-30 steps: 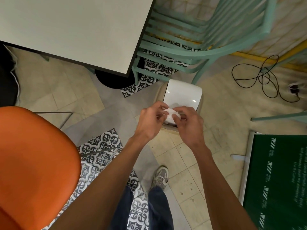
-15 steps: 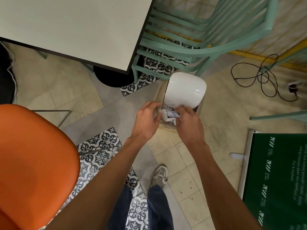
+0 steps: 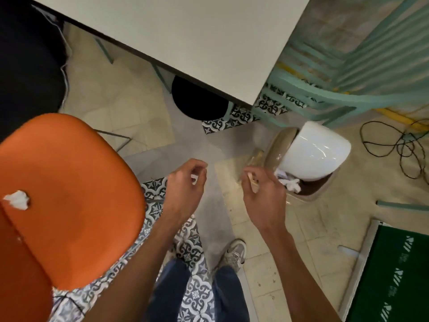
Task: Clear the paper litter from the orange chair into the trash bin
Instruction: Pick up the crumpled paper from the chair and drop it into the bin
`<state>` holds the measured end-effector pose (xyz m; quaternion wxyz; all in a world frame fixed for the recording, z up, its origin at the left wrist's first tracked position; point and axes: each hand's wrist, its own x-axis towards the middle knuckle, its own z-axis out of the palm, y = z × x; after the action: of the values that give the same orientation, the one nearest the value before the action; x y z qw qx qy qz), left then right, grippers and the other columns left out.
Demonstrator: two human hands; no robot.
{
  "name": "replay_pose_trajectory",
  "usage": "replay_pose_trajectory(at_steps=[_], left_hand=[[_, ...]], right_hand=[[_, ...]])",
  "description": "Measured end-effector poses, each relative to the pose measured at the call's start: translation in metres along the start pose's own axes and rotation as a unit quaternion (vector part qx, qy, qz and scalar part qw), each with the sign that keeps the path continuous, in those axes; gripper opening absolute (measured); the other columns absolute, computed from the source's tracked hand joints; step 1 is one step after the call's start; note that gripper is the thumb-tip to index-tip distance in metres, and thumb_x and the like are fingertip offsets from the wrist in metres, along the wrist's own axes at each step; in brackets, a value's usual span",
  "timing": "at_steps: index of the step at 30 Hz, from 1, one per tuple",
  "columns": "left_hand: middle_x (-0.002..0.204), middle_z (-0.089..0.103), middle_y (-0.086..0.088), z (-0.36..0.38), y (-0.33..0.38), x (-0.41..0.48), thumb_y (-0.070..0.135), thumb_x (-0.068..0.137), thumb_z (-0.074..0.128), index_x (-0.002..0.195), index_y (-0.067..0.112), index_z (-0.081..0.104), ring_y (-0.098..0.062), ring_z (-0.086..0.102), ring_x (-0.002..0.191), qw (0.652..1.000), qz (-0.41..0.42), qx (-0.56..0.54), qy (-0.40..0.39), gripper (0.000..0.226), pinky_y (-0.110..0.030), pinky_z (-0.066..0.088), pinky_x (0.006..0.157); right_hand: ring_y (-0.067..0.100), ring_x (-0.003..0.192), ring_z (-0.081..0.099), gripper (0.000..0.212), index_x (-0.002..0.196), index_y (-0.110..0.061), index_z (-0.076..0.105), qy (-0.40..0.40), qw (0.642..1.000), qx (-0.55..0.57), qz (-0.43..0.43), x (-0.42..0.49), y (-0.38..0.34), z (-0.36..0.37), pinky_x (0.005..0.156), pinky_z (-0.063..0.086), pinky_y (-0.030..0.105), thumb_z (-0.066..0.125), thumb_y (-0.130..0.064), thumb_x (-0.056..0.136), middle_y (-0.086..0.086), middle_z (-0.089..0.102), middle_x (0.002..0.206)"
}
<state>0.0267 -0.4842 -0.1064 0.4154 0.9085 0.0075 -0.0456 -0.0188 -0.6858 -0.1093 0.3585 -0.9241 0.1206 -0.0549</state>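
The orange chair fills the left side, and one crumpled white paper scrap lies on its seat near the left edge. The trash bin stands on the floor at the right, its white swing lid tilted open, with crumpled paper inside. My left hand hovers between chair and bin, fingers loosely curled, with no clear object in it. My right hand hangs just left of the bin's rim, fingers relaxed and empty.
A white table overhangs the top of the view, with a black round base under it. A teal chair stands behind the bin. A black cable loops on the floor, and a green board lies at the right.
The paper both hands held over the bin now lies inside it. Both hands have drawn back to the left, away from the bin. The view has swung toward the orange chair.
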Motion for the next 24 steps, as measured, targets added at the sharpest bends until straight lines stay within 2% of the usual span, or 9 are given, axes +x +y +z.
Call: replay_pose_trajectory(at_steps=[3, 5, 9, 13, 15, 19, 21, 24], left_hand=[[0.095, 0.075, 0.016, -0.054, -0.048, -0.007, 0.014, 0.1, 0.069, 0.102, 0.023, 0.074, 0.003, 0.069, 0.087, 0.998, -0.038, 0.015, 0.043, 0.01, -0.019, 0.056, 0.073], [0.094, 0.076, 0.013, -0.094, -0.084, -0.012, 0.014, 0.1, 0.068, 0.102, 0.021, 0.074, 0.001, 0.069, 0.085, 0.995, -0.067, 0.026, 0.073, 0.01, -0.024, 0.058, 0.074], [0.09, 0.076, 0.01, -0.165, -0.167, -0.017, 0.011, 0.098, 0.07, 0.099, 0.021, 0.074, -0.002, 0.069, 0.082, 0.982, -0.133, 0.047, 0.127, 0.011, -0.03, 0.057, 0.074], [0.092, 0.075, 0.001, -0.229, -0.246, -0.021, 0.006, 0.095, 0.068, 0.102, 0.018, 0.072, -0.015, 0.07, 0.083, 0.964, -0.192, 0.07, 0.172, 0.014, -0.032, 0.054, 0.076], [0.1, 0.074, -0.005, -0.26, -0.291, -0.021, 0.006, 0.095, 0.066, 0.108, 0.013, 0.07, -0.023, 0.07, 0.088, 0.952, -0.23, 0.094, 0.179, 0.016, -0.034, 0.053, 0.079], [0.125, 0.061, -0.027, -0.306, -0.371, -0.012, 0.004, 0.09, 0.068, 0.128, 0.003, 0.06, -0.048, 0.058, 0.115, 0.928, -0.282, 0.181, 0.161, 0.039, -0.054, 0.05, 0.098], [0.131, 0.053, -0.034, -0.324, -0.403, -0.007, 0.005, 0.091, 0.069, 0.135, 0.0, 0.055, -0.055, 0.054, 0.117, 0.921, -0.297, 0.21, 0.143, 0.046, -0.059, 0.046, 0.098], [0.14, 0.048, -0.033, -0.337, -0.458, -0.008, 0.016, 0.091, 0.074, 0.145, 0.007, 0.05, -0.057, 0.056, 0.114, 0.912, -0.305, 0.245, 0.121, 0.06, -0.06, 0.048, 0.095]], right_hand=[[0.017, 0.099, 0.071, 0.016, 0.118, -0.023, 0.075, -0.023, 0.999, 0.021, -0.016, -0.011, -0.037, 0.036, 0.088, 0.06, 0.041, 0.066, -0.023, 0.104, -0.005, 0.076, 0.114], [0.015, 0.1, 0.071, 0.017, 0.118, -0.023, 0.075, -0.049, 0.998, 0.04, -0.024, -0.018, -0.067, 0.065, 0.089, 0.061, 0.042, 0.068, -0.021, 0.103, -0.006, 0.077, 0.113], [0.006, 0.1, 0.07, 0.017, 0.118, -0.02, 0.075, -0.1, 0.991, 0.077, -0.039, -0.034, -0.128, 0.12, 0.09, 0.062, 0.034, 0.069, -0.021, 0.102, -0.009, 0.076, 0.113], [0.006, 0.105, 0.07, 0.018, 0.12, -0.024, 0.074, -0.159, 0.982, 0.087, -0.05, -0.045, -0.176, 0.183, 0.094, 0.06, 0.035, 0.07, -0.024, 0.102, -0.012, 0.076, 0.116], [0.006, 0.105, 0.071, 0.018, 0.121, -0.026, 0.074, -0.184, 0.977, 0.089, -0.056, -0.049, -0.199, 0.214, 0.093, 0.061, 0.037, 0.068, -0.027, 0.104, -0.013, 0.075, 0.116], [0.01, 0.104, 0.07, 0.018, 0.119, -0.031, 0.072, -0.223, 0.969, 0.084, -0.058, -0.056, -0.238, 0.259, 0.091, 0.061, 0.041, 0.062, -0.035, 0.105, -0.012, 0.074, 0.115], [0.011, 0.104, 0.07, 0.016, 0.118, -0.033, 0.071, -0.238, 0.966, 0.071, -0.068, -0.058, -0.251, 0.277, 0.09, 0.06, 0.041, 0.064, -0.034, 0.105, -0.012, 0.073, 0.115], [0.014, 0.106, 0.069, 0.016, 0.12, -0.035, 0.071, -0.254, 0.963, 0.05, -0.071, -0.059, -0.269, 0.296, 0.091, 0.059, 0.038, 0.064, -0.035, 0.106, -0.01, 0.073, 0.119]])
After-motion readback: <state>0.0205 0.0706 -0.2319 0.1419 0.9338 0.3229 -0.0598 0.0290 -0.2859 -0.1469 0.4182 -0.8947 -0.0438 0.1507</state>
